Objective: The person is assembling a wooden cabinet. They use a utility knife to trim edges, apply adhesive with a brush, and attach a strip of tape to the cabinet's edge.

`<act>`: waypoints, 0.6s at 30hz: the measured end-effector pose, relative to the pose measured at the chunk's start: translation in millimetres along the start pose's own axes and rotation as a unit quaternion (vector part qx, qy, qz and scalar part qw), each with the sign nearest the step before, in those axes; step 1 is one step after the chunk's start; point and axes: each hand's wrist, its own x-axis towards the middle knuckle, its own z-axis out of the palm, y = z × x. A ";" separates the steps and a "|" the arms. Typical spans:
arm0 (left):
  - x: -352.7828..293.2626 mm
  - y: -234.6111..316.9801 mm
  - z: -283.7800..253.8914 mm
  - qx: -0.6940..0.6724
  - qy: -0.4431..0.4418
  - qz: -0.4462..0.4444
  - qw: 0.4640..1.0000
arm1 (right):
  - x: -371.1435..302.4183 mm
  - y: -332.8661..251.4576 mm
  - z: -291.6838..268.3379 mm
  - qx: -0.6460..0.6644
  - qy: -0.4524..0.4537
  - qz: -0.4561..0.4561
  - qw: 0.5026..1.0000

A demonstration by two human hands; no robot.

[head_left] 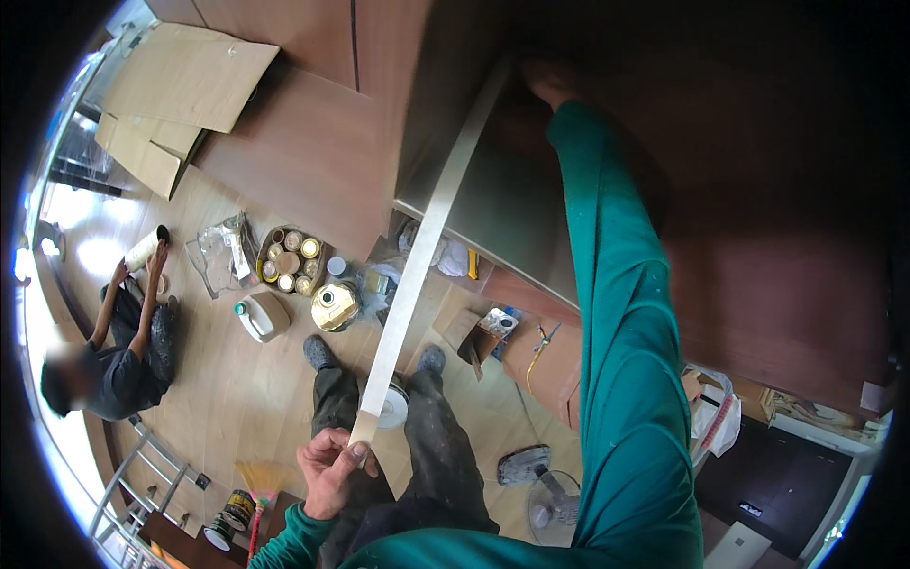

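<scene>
Green sleeve point(621, 332) of our R arm is closest to us, running up & away to the R of our L grip. Our L hand point(327, 469) has thumb & fingers together, clamped on the near end of a long pale strip point(427, 237); that end is a bit tanner than the rest. From the L grip the strip runs fwd & slightly R, past the edge of a dk brown panel point(517, 228), up to our R hand point(550, 83). R hand is at the far end, dim & blurry, so we can't tell if its fingers are clamped on the strip or just beside it.

Just beyond the L grip, partly behind the strip, we see a white round item point(393, 408) btwn our legs. Fwd & L of the grip: a beige jug point(263, 317), a gold tin point(336, 305) & a cluster of small cans point(287, 263), w/ a brown board point(303, 152) & cardboard point(199, 71) farther off. Well L of the grip, a co-worker point(118, 379) is down low, hands on a pale tube point(144, 249). L & nearer us: a ladder point(163, 449) & a broom point(261, 474). R of the grip we've got a fan point(553, 507), w/ a yellow tool point(540, 349) fwd of it
</scene>
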 end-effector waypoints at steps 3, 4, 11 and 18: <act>1.7 -2.6 -1.9 -0.038 -0.020 0.023 0.999 | 0.4 -5.9 0.5 -0.076 0.003 -0.050 0.996; 2.3 -2.7 -3.6 -0.019 -0.004 0.018 1.000 | 1.6 -5.9 2.9 -0.051 0.003 -0.047 0.998; 5.9 -0.8 -10.1 0.072 0.050 0.054 0.995 | -11.9 -13.8 -3.1 -0.084 0.000 -0.078 0.993; 7.0 11.9 -23.6 0.094 0.080 0.085 0.989 | -24.5 -54.3 -37.6 -0.174 -0.041 -0.025 0.983</act>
